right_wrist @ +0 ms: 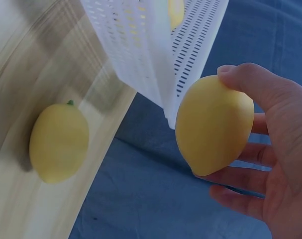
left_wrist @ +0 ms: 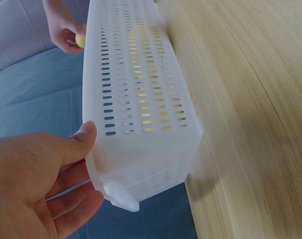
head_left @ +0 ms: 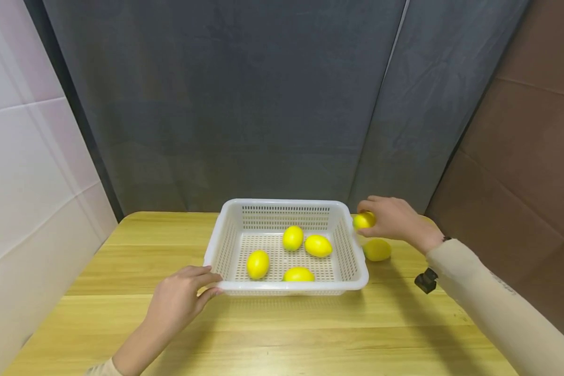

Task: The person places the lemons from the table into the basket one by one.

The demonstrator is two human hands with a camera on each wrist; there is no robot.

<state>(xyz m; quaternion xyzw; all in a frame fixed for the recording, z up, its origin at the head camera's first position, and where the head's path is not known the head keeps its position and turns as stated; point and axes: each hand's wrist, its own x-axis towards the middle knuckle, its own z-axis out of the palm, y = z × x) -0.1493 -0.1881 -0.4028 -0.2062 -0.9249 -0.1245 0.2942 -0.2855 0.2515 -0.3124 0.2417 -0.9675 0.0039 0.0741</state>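
Note:
A white perforated plastic basket (head_left: 286, 285) stands on the wooden table with several lemons inside, among them one lemon (head_left: 258, 264) toward the left. At its near left corner my left hand (head_left: 180, 292) pinches the rim, thumb on the outer side in the left wrist view. My right hand (head_left: 395, 222) grips another lemon (right_wrist: 214, 127) between thumb and fingers, raised just beyond the basket's right wall. Below that hand, a loose lemon (right_wrist: 59, 143) with a small green tip lies on the table, close to the basket's right side.
The wooden table (head_left: 272, 334) ends at a far edge just behind the basket. A dark grey curtain (head_left: 244, 104) hangs behind it. White cloth (head_left: 33, 156) closes off the left side and brown cloth (head_left: 526, 156) the right. A small black device (head_left: 426, 281) sits at the right sleeve.

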